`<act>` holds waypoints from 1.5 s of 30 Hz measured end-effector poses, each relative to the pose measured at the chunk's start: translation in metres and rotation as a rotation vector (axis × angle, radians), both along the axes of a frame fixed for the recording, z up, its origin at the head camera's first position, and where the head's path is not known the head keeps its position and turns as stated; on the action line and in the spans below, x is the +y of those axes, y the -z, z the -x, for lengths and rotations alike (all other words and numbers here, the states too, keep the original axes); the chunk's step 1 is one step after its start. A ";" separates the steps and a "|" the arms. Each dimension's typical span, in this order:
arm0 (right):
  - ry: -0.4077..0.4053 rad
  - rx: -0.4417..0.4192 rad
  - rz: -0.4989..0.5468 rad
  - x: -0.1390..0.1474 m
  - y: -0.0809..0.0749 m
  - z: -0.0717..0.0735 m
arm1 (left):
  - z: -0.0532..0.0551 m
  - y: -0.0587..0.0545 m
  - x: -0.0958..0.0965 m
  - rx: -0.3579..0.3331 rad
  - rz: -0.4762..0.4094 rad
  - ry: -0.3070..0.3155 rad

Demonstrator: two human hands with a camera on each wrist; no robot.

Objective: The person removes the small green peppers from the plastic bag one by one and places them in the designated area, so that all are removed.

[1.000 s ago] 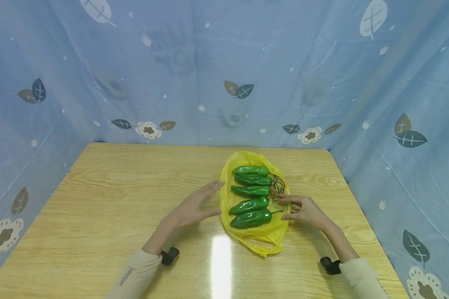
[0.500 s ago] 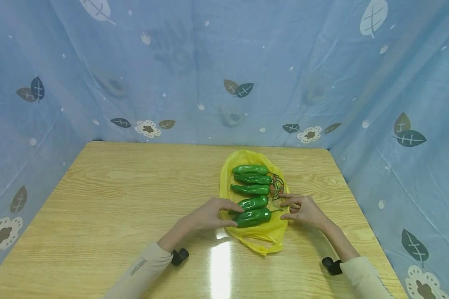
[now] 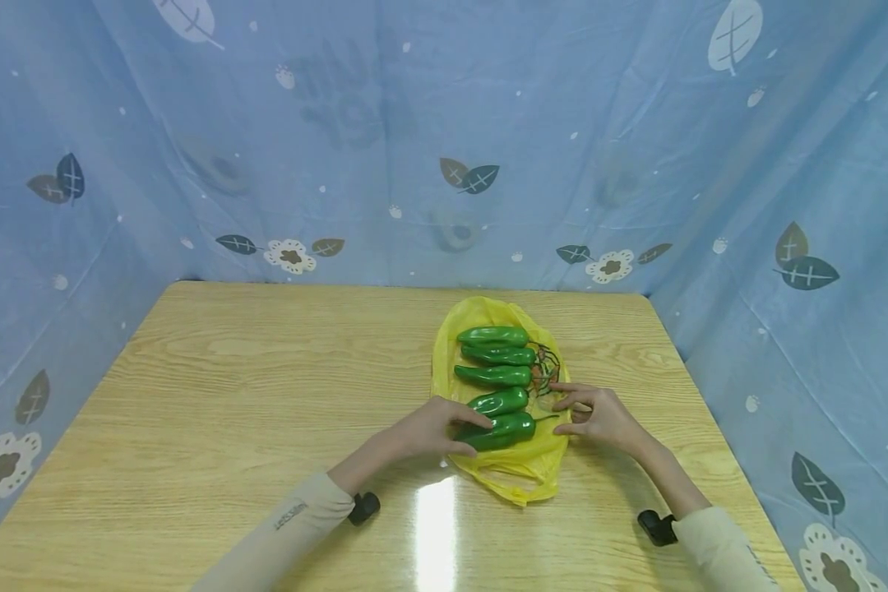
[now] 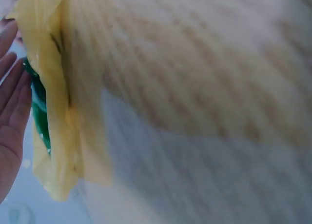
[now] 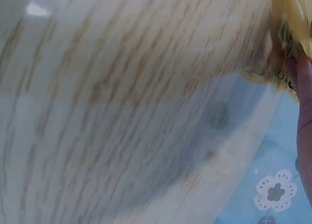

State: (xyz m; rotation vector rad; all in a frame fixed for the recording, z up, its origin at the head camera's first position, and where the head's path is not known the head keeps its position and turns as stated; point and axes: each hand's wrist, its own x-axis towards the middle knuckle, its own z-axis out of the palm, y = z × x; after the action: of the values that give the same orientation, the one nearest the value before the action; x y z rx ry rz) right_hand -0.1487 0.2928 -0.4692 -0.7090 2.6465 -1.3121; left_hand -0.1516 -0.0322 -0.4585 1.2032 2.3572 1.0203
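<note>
curtained booth, blue patterned cloth (image 3: pixel 385 99) on three sides of a wood-grain table (image 3: pixel 289 353)

At the left hand (image 3: pixel 438 423) was a green pepper (image 3: pixel 514 429), with four green peppers (image 3: pixel 496 376) beyond it. Around them the bag (image 3: pixel 540 448) was yellow, reddish and dark markings near the right hand (image 3: pixel 603 418). Tan wood grain patterned the table (image 3: pixel 281 370) below; farther back, leaves and flowers dotted a blue curtain (image 3: pixel 385 107).
</note>
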 end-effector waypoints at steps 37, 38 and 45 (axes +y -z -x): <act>0.022 0.042 -0.055 -0.001 0.004 -0.002 | -0.023 0.011 0.042 0.214 0.185 -0.179; 0.022 0.039 -0.057 -0.004 0.000 -0.003 | -0.023 0.011 0.043 0.208 0.182 -0.179; 0.028 0.026 -0.070 -0.003 0.003 -0.002 | -0.025 0.009 0.040 0.164 0.106 -0.171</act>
State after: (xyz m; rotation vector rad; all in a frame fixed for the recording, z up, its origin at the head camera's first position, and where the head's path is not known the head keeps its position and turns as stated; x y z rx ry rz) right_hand -0.1470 0.2898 -0.4719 -0.6864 2.7177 -1.2182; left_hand -0.1265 0.0077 -0.4672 1.0997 2.6434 0.8640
